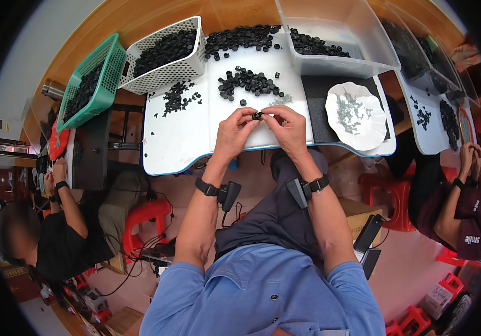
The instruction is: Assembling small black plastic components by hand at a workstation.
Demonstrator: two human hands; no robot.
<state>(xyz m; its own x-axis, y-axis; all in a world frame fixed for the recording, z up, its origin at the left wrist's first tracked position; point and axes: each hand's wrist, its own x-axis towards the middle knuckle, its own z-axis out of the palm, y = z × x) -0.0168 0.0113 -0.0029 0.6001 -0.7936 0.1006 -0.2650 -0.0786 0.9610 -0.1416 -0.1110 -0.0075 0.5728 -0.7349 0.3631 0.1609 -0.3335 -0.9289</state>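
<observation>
My left hand [234, 133] and my right hand [287, 130] meet over the near part of the white table [195, 134]. Their fingertips pinch a small round black part [257, 116] between them. Just beyond it lies a loose group of black round caps [249, 84], with a single cap [243, 103] closer to my fingers. A few pale screws [281, 99] rest past my right fingertips. To the left is a scatter of tiny black pieces [179, 99].
At the right, a white scalloped plate [338, 126] of screws sits on a dark mat [314, 95]. Behind stand a clear bin [358, 64], a white basket [159, 84] and a green basket [110, 70], all holding black parts. People work at tables on both sides. Red stools stand around.
</observation>
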